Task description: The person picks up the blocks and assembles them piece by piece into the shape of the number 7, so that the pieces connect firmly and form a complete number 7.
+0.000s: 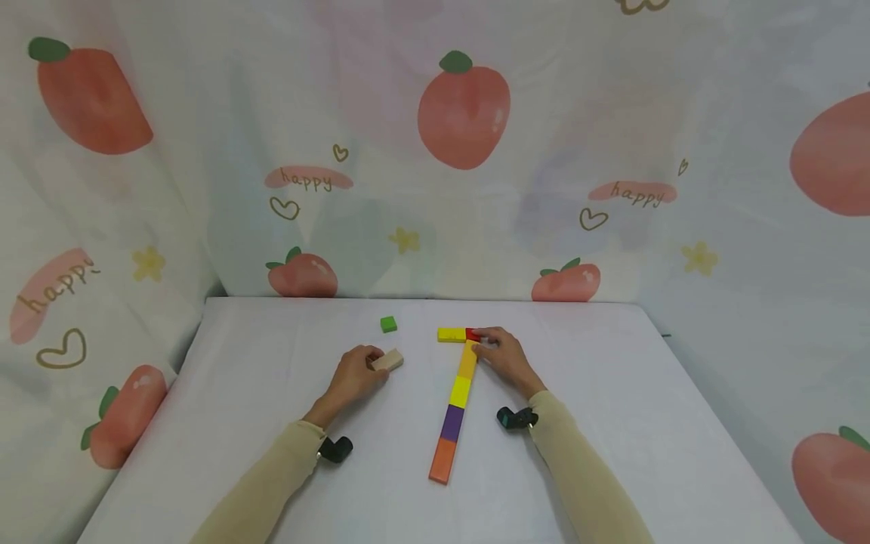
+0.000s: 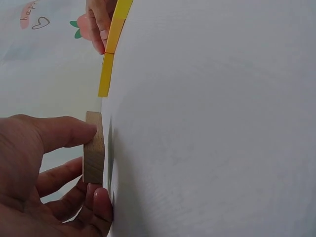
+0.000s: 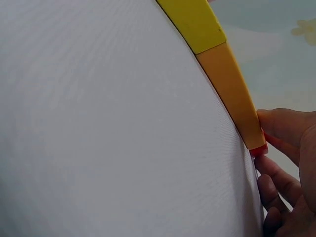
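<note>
My left hand [image 1: 356, 375] pinches a bare wooden block [image 1: 388, 360] between thumb and fingers, low over the white table; the left wrist view shows the thumb on the block [image 2: 94, 153]. At the far end of a row of coloured blocks, my right hand [image 1: 506, 355] pinches a red block [image 1: 472, 333], largely hidden by the fingers. Its thumb lies against the light orange block [image 3: 232, 89]. Left of the red block lies a yellow block [image 1: 451, 335]. Running toward me from the light orange one are another yellow block [image 1: 459, 392], a purple block [image 1: 451, 423] and an orange block [image 1: 443, 461].
A small green block [image 1: 388, 324] lies near the table's back edge, beyond my left hand. The white tabletop [image 1: 612, 453] meets a fruit-printed curtain [image 1: 462, 227] at the back and sides. Dark cameras hang at both wrists.
</note>
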Demonstrator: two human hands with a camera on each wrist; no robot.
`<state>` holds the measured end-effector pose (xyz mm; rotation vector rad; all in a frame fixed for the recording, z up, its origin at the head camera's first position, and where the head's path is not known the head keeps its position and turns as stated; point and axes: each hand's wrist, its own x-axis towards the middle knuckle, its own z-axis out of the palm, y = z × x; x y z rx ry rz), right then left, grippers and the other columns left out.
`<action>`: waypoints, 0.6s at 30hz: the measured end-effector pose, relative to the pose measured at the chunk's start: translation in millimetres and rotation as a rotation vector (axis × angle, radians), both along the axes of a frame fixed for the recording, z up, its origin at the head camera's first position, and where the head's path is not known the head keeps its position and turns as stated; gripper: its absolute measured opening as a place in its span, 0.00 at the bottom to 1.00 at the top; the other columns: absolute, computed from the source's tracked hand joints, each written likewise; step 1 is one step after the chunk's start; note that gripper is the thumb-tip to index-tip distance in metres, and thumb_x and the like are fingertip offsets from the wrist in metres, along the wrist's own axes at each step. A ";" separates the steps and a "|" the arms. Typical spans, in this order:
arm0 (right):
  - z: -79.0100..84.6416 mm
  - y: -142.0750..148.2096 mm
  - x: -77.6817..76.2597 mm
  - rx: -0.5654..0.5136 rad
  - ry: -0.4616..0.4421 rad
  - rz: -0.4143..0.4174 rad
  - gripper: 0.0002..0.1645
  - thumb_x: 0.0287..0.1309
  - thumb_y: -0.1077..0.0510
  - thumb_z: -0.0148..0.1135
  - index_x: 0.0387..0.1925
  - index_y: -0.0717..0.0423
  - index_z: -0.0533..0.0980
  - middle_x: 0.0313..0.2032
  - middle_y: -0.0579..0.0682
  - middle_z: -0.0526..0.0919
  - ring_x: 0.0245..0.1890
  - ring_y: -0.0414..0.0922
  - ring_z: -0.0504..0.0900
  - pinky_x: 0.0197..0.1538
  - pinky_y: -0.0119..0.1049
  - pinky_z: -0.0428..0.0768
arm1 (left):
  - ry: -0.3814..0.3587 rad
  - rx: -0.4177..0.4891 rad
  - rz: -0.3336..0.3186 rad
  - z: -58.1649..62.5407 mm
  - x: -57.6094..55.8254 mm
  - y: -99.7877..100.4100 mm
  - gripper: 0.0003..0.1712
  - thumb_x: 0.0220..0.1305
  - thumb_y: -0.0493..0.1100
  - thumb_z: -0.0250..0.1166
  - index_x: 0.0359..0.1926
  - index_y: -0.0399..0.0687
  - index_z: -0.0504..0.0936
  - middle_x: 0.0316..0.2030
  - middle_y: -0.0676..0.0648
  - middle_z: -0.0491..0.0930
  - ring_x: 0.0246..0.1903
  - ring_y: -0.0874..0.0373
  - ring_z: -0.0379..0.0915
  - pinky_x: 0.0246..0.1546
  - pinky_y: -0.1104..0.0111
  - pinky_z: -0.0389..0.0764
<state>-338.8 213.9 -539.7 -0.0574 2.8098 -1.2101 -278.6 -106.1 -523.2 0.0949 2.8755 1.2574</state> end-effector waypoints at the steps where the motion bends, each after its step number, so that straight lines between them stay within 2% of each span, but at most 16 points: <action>1: 0.0 -0.2 -0.2 0.000 0.002 0.001 0.25 0.64 0.48 0.63 0.62 0.43 0.76 0.61 0.54 0.74 0.59 0.54 0.70 0.66 0.56 0.68 | -0.001 0.006 -0.001 0.4 -0.2 -0.2 0.21 0.56 0.40 0.71 0.51 0.40 0.81 0.42 0.45 0.81 0.40 0.55 0.75 0.40 0.63 0.76; 13: 6.0 -1.7 1.5 -0.024 -0.017 -0.006 0.25 0.64 0.48 0.63 0.62 0.43 0.76 0.60 0.54 0.74 0.59 0.55 0.69 0.67 0.56 0.67 | 0.004 0.048 0.000 8.4 -6.6 2.7 0.21 0.56 0.37 0.71 0.52 0.38 0.81 0.47 0.42 0.81 0.45 0.52 0.77 0.48 0.59 0.79; 18: 5.3 -2.0 1.5 -0.024 -0.020 -0.006 0.25 0.63 0.49 0.63 0.62 0.43 0.76 0.60 0.54 0.74 0.59 0.55 0.69 0.67 0.55 0.67 | 0.005 0.063 -0.016 8.8 -9.2 3.2 0.21 0.55 0.35 0.71 0.52 0.38 0.81 0.47 0.42 0.81 0.45 0.52 0.78 0.47 0.59 0.80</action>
